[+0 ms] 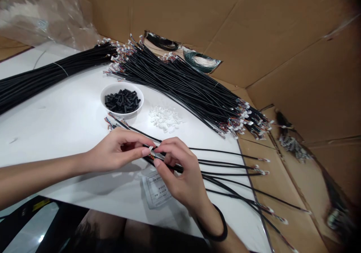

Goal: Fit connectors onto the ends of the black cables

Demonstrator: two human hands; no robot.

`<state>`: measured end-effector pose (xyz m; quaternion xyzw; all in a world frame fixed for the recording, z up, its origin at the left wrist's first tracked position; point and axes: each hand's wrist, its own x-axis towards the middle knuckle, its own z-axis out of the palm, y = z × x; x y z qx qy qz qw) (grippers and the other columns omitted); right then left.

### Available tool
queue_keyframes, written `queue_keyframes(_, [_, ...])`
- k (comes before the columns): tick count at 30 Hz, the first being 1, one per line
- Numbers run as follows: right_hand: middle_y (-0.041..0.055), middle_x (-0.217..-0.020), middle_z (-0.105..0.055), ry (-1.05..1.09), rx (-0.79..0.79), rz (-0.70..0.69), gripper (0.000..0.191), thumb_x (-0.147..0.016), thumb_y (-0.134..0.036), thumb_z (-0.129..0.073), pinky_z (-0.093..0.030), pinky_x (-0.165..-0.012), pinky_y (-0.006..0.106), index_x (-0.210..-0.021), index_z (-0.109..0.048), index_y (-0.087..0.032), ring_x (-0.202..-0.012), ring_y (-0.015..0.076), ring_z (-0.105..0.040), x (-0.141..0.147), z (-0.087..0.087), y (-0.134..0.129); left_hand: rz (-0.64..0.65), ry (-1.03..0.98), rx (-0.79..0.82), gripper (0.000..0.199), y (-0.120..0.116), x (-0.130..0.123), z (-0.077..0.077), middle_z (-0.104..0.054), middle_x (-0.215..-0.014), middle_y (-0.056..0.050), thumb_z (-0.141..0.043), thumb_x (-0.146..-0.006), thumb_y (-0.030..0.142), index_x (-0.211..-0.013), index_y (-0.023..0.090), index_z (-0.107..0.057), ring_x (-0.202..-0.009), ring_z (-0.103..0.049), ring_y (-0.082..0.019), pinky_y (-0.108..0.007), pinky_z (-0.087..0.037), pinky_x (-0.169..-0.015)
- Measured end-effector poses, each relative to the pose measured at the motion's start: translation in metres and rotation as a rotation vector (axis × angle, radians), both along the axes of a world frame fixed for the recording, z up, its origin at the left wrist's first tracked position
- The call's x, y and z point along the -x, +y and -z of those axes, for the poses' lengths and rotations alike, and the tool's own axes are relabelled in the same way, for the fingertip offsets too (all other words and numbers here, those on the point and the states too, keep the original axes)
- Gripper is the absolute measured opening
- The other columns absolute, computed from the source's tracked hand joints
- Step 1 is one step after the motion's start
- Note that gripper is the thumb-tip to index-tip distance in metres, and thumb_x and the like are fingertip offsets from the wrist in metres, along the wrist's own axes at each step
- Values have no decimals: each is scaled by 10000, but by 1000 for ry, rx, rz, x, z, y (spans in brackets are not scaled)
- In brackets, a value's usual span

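Note:
My left hand (113, 151) pinches a small white connector (151, 148) between thumb and fingertips. Thin coloured wires (152, 156) run beside the connector, from the end of a black cable. Close against it, my right hand (183, 174) has its fingers closed on that cable's wire end; its exact grip is partly hidden. More black cables (225, 164) pass under both hands, with white connectors at their right ends. Beyond the hands lie a pile of small white connectors (166, 119) and a white bowl (103, 104) holding short black tubes (122, 101).
Bundles of black cable lie at the left (56, 76) and the back (175, 87). A printed plastic bag (156, 192) rests below my hands. Cardboard (191, 12) walls off the back and right of the white table (56, 132). Clear plastic wrap (50, 19) sits at the back left.

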<state>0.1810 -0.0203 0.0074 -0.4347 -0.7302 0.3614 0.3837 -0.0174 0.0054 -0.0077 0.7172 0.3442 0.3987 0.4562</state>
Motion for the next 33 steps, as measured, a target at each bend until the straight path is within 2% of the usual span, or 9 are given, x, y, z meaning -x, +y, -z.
queue_keyframes(3, [40,-921,-576,21,-5,-7,142,-803,-111,-581,-409,-504,230,-922,-645,-154,-564,72,-450,0,0,1,40,-32,47,191,2,2,-4,-714,-721,-4,-602,-886,175,-1005,203,-748,-560,-554,-69,-116,-393,-476])
queue_keyframes(6, [44,-926,-575,31,4,-5,147,-802,-110,-579,-397,-489,226,-925,-647,-152,-565,72,-446,-1,0,0,77,-53,87,226,3,3,-7,-727,-791,-7,-559,-907,152,-1032,210,-738,-618,-583,-72,-118,-420,-527])
queue_keyframes(11, [40,-923,-567,33,18,15,140,-801,-117,-581,-389,-475,224,-921,-644,-155,-547,66,-438,-1,-1,-1,69,-15,159,206,2,4,-7,-529,-601,40,-604,-863,192,-1044,166,-699,-478,-427,-53,-127,-324,-422])
queue_keyframes(16, [38,-917,-564,32,16,16,138,-800,-118,-572,-392,-471,223,-911,-640,-163,-541,66,-438,-1,-2,-1,37,-7,167,65,0,3,-8,-433,-567,61,-633,-804,164,-859,132,-646,-461,-360,-45,-127,-292,-406])
queue_keyframes(24, [42,-915,-569,23,21,30,138,-783,-119,-579,-403,-470,222,-898,-638,-169,-545,71,-446,0,-2,0,-27,-8,3,31,-1,2,-4,-411,-518,63,-651,-782,119,-775,142,-670,-446,-351,-55,-147,-283,-389])
queue_keyframes(31, [41,-923,-563,26,49,25,151,-781,-113,-573,-390,-455,220,-905,-638,-171,-535,67,-444,-1,0,0,-7,36,-370,105,1,1,-10,-488,-538,42,-639,-781,46,-800,143,-675,-457,-380,-61,-187,-298,-425])
queue_keyframes(33, [40,-925,-563,28,52,24,154,-778,-112,-573,-391,-454,219,-905,-637,-171,-534,66,-446,-1,0,0,4,40,-422,108,1,1,-11,-492,-548,43,-646,-782,56,-826,150,-675,-461,-382,-62,-191,-304,-434])
